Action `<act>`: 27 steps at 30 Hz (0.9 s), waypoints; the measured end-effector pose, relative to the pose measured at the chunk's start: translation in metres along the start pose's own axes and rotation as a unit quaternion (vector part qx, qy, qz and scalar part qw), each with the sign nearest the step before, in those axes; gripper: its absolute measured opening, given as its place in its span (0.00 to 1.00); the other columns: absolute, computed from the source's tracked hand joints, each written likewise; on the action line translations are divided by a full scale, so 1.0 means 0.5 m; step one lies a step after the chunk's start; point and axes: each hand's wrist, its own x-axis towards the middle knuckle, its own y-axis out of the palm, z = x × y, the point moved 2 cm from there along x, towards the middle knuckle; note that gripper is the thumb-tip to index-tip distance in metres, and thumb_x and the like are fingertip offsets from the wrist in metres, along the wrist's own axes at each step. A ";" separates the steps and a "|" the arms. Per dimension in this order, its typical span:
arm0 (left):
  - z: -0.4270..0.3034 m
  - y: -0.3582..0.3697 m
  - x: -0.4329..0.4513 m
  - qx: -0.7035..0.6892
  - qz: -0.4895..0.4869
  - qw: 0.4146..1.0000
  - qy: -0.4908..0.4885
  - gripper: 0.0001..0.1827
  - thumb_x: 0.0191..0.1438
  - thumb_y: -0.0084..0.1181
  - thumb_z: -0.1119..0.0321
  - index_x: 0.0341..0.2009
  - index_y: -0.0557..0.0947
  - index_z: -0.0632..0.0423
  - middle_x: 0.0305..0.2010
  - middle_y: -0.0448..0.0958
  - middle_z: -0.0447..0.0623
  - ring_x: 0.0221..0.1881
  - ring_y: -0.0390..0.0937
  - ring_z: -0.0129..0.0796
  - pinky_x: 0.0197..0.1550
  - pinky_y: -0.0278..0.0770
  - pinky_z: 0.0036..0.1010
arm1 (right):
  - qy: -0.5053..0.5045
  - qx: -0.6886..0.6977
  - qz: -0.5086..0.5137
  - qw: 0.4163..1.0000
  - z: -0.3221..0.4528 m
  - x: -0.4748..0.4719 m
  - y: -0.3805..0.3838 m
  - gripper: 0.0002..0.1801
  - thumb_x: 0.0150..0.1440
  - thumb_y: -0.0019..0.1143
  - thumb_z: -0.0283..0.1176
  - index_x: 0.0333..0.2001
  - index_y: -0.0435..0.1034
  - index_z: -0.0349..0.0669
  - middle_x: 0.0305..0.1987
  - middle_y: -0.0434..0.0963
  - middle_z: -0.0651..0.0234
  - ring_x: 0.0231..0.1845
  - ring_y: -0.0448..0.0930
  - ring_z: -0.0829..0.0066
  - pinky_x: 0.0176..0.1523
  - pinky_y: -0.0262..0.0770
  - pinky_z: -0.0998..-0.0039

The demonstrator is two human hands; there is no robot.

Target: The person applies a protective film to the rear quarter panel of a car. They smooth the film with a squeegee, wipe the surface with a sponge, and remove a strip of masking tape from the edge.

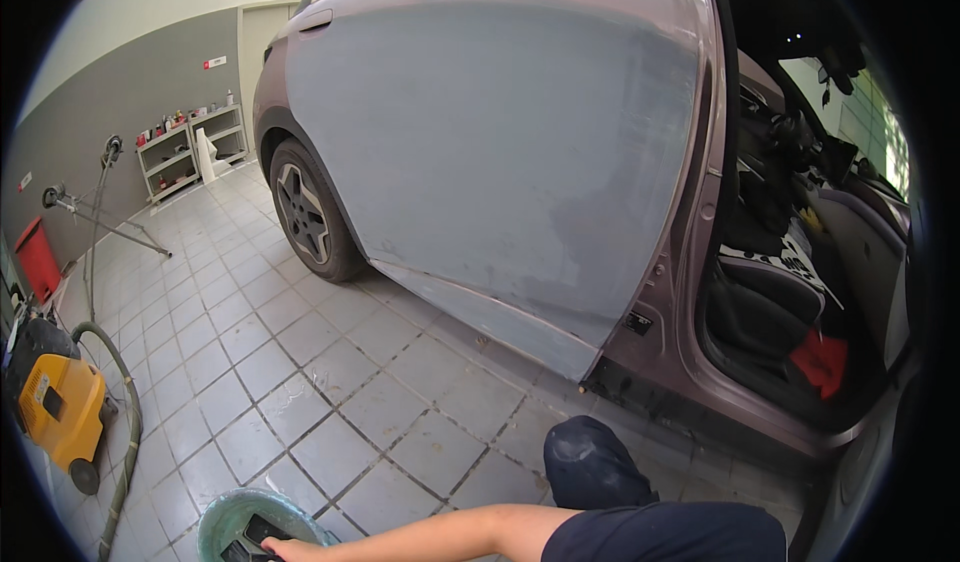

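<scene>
My left hand (294, 549) is at the bottom of the view, inside a green plastic bucket (225, 508). Its visible digit lies against the edge of a black rectangular block (261, 527), and the other fingers are hidden or cut off by the frame. A second dark block (235, 552) sits beside it in the bucket. Out of view is my right hand. In front of me stands a pinkish-mauve car, its rear door (487, 149) dull grey across most of the panel. A darker, wet-looking patch marks the door's lower right area.
A yellow wheeled machine (64, 408) with a grey hose (133, 412) stands left on the tiled floor (315, 412), which has wet spots. Behind it are a metal stand (97, 202), a red bin (39, 258) and shelves (166, 160). The front door opening (765, 292) is at right.
</scene>
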 end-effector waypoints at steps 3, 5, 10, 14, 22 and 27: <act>0.029 -0.028 0.025 0.002 0.009 1.000 -0.017 0.22 0.66 0.58 0.62 0.54 0.79 0.69 0.49 0.81 0.57 0.47 0.79 0.41 0.49 0.79 0.33 | -0.141 -0.085 -0.126 0.978 0.041 -0.033 -0.014 0.38 0.48 0.67 0.41 0.61 0.65 0.35 0.47 0.79 0.45 0.50 0.80 0.47 0.56 0.75 0.54; 0.037 -0.053 0.049 0.060 -0.021 0.998 0.014 0.24 0.68 0.53 0.57 0.54 0.79 0.69 0.50 0.80 0.59 0.48 0.79 0.43 0.50 0.79 0.35 | -0.166 -0.101 -0.173 0.966 0.058 -0.049 -0.027 0.34 0.49 0.63 0.36 0.59 0.65 0.34 0.47 0.78 0.43 0.52 0.79 0.45 0.57 0.74 0.53; 0.044 -0.100 0.106 0.537 -0.057 0.840 0.051 0.33 0.52 0.67 0.51 0.53 0.79 0.66 0.51 0.80 0.69 0.49 0.80 0.58 0.54 0.76 0.43 | -0.058 0.089 -0.231 0.967 0.060 -0.057 -0.085 0.40 0.48 0.68 0.43 0.56 0.61 0.29 0.51 0.75 0.48 0.52 0.78 0.56 0.58 0.74 0.59; 0.092 -0.124 0.100 0.622 0.055 0.757 -0.192 0.50 0.44 0.75 0.53 0.64 0.63 0.65 0.56 0.79 0.67 0.55 0.80 0.57 0.53 0.79 0.45 | 0.113 0.122 -0.219 0.961 0.045 -0.066 -0.157 0.42 0.52 0.67 0.48 0.57 0.61 0.26 0.52 0.76 0.53 0.52 0.77 0.65 0.54 0.75 0.64; 0.161 -0.193 0.153 0.425 -0.045 0.877 -0.220 0.65 0.38 0.76 0.47 0.70 0.53 0.70 0.74 0.55 0.74 0.70 0.64 0.65 0.67 0.68 0.45 | 0.196 0.236 -0.129 0.943 0.074 -0.102 -0.112 0.23 0.63 0.48 0.52 0.46 0.71 0.44 0.36 0.73 0.71 0.27 0.71 0.77 0.32 0.70 0.70; 0.185 -0.178 0.212 0.235 -0.191 0.931 -0.203 0.49 0.36 0.80 0.57 0.57 0.73 0.75 0.50 0.81 0.70 0.52 0.82 0.55 0.56 0.77 0.36 | 0.188 0.276 -0.077 0.939 0.068 -0.097 -0.092 0.17 0.64 0.43 0.38 0.43 0.72 0.35 0.40 0.80 0.63 0.43 0.80 0.69 0.47 0.75 0.65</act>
